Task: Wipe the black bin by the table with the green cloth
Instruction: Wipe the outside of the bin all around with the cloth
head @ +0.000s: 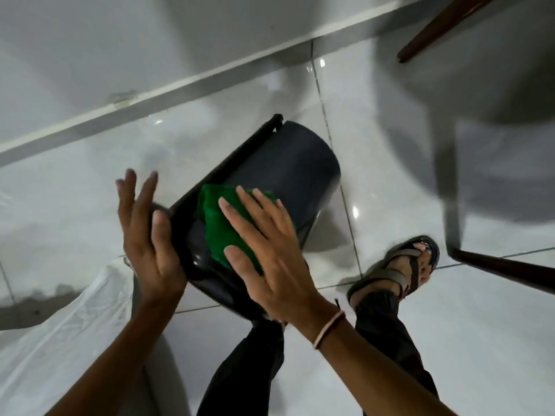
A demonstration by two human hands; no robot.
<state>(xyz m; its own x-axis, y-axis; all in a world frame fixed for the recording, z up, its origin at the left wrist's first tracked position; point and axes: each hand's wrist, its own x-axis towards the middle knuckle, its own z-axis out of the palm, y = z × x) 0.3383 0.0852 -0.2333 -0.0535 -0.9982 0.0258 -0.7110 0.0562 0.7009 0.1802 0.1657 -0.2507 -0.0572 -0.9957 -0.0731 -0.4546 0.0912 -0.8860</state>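
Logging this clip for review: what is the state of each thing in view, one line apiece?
black bin: tilted off upright, propped between both hands.
green cloth: crumpled, pressed flat on the bin's side.
right hand: open, palm flat on the cloth.
left hand: open, fingers spread, thumb on the bin's rim.
white sheet: rumpled, lower left.

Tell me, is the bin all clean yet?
Not yet. The left hand steadies the tipped black bin by its rim, and the right hand presses the green cloth flat on its side. The far end, beyond the cloth, isn't under it yet.
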